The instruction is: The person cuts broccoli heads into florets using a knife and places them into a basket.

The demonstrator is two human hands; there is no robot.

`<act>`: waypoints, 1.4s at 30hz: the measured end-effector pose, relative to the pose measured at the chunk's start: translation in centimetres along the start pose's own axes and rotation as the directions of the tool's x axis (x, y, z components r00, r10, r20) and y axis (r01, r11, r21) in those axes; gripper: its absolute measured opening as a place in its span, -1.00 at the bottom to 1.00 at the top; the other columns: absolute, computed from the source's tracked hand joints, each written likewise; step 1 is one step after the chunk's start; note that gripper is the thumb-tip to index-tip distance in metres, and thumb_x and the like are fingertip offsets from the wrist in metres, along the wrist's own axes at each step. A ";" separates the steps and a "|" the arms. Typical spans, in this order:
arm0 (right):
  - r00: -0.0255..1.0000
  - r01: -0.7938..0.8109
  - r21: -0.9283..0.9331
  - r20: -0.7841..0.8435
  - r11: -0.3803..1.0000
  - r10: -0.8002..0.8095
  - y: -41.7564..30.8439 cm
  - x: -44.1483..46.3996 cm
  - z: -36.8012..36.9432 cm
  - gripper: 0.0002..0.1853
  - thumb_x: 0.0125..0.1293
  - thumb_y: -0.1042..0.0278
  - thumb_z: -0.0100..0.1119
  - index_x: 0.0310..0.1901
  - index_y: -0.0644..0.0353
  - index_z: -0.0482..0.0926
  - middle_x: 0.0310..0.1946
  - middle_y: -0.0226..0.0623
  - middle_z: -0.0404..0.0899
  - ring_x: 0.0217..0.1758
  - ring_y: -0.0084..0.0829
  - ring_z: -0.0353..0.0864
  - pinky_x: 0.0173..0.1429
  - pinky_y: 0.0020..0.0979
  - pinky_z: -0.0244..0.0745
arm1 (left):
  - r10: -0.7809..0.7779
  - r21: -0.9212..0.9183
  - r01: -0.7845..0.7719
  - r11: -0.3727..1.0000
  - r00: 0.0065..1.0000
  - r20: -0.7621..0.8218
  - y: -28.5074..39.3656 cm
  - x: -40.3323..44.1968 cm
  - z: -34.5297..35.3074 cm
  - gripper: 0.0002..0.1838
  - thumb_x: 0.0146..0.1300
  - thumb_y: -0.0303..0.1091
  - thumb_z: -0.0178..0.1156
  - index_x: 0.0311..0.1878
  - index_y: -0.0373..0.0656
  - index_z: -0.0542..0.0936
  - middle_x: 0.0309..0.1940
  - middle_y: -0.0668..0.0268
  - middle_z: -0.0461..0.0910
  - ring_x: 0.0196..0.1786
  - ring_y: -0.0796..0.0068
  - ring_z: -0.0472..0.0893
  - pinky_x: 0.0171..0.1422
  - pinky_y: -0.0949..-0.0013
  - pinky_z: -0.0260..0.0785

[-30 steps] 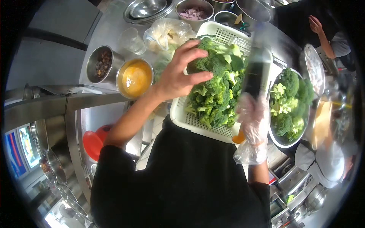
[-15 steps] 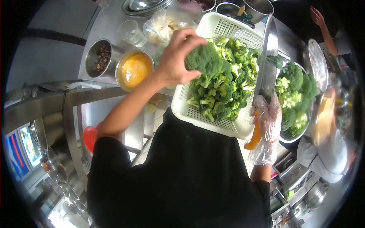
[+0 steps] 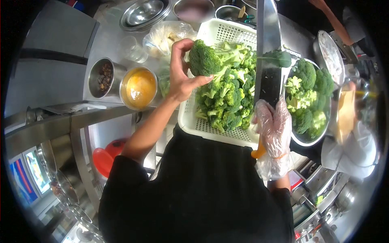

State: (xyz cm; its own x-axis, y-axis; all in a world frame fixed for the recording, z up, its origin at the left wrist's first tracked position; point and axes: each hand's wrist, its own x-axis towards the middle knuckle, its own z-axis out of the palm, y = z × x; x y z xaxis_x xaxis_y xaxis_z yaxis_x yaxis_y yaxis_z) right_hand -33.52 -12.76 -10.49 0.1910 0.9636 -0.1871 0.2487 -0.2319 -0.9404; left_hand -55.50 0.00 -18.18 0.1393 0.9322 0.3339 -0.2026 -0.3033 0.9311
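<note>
In my bare left hand [image 3: 180, 77], a broccoli head [image 3: 204, 58] is gripped by its crown, with its pale stems pointing right. It is above a white perforated basket [image 3: 210, 137] that holds many cut broccoli florets [image 3: 231, 101]. My right hand [image 3: 275, 125] wears a clear plastic glove and is closed round the yellow handle of a large knife [image 3: 268, 36]. The wide blade points away from me, over the basket's right side. A green leaf [image 3: 277, 59] lies across the blade. The broccoli head and the blade are apart.
A bowl [image 3: 310, 142] of larger broccoli heads stands at right. To the left are a pot of yellow liquid [image 3: 139, 87], a pot of dark pieces [image 3: 104, 77], a clear cup [image 3: 133, 49], a plastic bag [image 3: 170, 34] and stacked metal bowls [image 3: 145, 14]. Another person's arm [image 3: 334, 22] is at upper right.
My left hand has turned the broccoli head so its stems now show on the right. The knife has shifted left and its blade shows broader. The whole view has shifted slightly.
</note>
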 end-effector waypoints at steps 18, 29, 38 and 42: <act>0.995 0.067 -0.088 0.073 0.994 -0.061 2.0 -0.6 -0.6 -0.81 0.37 0.53 0.18 -0.02 0.34 0.51 -0.42 -0.32 0.60 -0.42 -0.48 0.51 -0.30 -0.45 0.46 | 0.397 0.124 -0.419 0.900 0.902 0.168 0.9 0.7 -0.4 -0.19 -0.34 -0.39 0.52 0.11 -0.15 0.38 0.17 0.11 0.27 0.20 0.27 0.37 0.22 0.22 0.37; 0.914 0.398 -0.428 0.112 0.811 -0.390 4.6 -0.8 1.2 -0.54 0.35 0.60 0.18 0.27 0.34 0.35 -0.30 -0.11 0.69 -0.38 -0.32 0.66 -0.24 -0.41 0.54 | 0.352 0.195 -0.375 0.906 0.925 0.145 1.8 0.5 -0.2 -0.23 -0.39 -0.48 0.44 0.08 -0.14 0.44 0.15 0.13 0.30 0.13 0.29 0.42 0.18 0.28 0.36; 0.889 0.457 -0.274 0.105 0.846 -0.446 6.1 0.7 1.9 -0.48 0.30 0.54 0.22 0.26 0.38 0.28 -0.42 -0.05 0.66 -0.51 -0.09 0.63 -0.43 -0.22 0.50 | 0.361 0.313 -0.410 0.857 0.910 0.202 1.6 0.3 0.2 -0.27 -0.40 -0.47 0.37 0.05 -0.15 0.47 0.11 0.12 0.31 0.14 0.22 0.39 0.22 0.26 0.31; 0.982 -0.014 0.053 0.190 0.998 0.004 3.3 1.1 1.5 -0.58 0.39 0.50 0.15 0.25 0.29 0.34 -0.43 -0.22 0.58 -0.55 -0.42 0.53 -0.51 -0.42 0.42 | 0.332 0.396 -0.418 0.818 0.904 0.269 2.8 0.9 0.6 -0.31 -0.41 -0.52 0.36 0.01 -0.10 0.50 0.08 0.16 0.34 0.14 0.16 0.39 0.14 0.24 0.36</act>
State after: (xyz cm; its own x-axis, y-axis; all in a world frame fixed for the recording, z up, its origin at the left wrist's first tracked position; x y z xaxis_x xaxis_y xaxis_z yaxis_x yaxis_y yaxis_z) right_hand -33.90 -12.30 -14.20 0.0077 0.9704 -0.2413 0.1954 -0.2381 -0.9514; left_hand -55.33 -0.14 -15.21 0.3191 0.6892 0.6505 0.1597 -0.7157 0.6800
